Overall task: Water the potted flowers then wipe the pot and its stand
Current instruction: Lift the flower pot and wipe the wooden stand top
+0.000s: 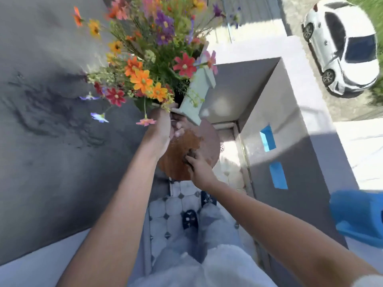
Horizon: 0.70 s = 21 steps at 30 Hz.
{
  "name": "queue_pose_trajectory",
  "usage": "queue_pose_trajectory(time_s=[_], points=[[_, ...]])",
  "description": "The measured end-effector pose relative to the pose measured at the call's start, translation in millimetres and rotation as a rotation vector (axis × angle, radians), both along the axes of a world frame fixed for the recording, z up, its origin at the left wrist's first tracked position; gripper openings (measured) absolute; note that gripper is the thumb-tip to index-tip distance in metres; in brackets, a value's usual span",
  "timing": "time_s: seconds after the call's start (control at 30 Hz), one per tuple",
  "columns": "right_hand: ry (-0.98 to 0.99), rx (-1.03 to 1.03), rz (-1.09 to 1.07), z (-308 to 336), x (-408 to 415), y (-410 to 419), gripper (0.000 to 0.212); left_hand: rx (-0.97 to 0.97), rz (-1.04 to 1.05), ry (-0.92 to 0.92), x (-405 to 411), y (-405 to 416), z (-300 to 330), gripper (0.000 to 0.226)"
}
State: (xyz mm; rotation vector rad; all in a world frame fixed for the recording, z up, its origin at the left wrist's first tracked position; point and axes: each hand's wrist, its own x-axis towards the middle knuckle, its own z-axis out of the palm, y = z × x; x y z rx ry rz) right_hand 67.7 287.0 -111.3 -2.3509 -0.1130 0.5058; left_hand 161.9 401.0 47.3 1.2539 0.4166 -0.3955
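A pale green square pot (196, 94) full of orange, red and purple flowers (145, 59) is lifted and tilted above a round rusty-brown stand (178, 150). My left hand (165, 127) grips the pot at its lower edge and holds it off the stand. My right hand (196, 164) presses a small dark cloth (189, 155) onto the stand's top, near its right side. The pot's underside is hidden by my left hand.
A dark grey wall (51, 121) rises on the left. A grey parapet (279, 121) with blue openings runs on the right, a blue object (358, 218) beside it. A white car (342, 44) is parked below. My feet stand on patterned floor tiles (172, 208).
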Motion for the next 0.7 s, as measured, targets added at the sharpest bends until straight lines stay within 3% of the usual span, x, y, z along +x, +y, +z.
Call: queue_pose_trajectory(time_s=[0.23, 0.47, 0.57, 0.7], points=[[-0.030, -0.107, 0.446, -58, 15, 52, 0.055, 0.046, 0.116, 0.069, 49, 9, -33, 0.027], [-0.123, -0.205, 0.780, -100, 25, 43, 0.049, 0.123, 0.176, 0.089, 92, 19, -49, 0.027], [-0.149, -0.203, 0.691, -105, 55, 15, 0.047, 0.109, 0.186, 0.105, 106, 20, -46, 0.029], [-0.181, -0.273, 0.332, -102, 135, -41, 0.049, 0.104, 0.185, 0.087, 120, 20, -40, 0.029]])
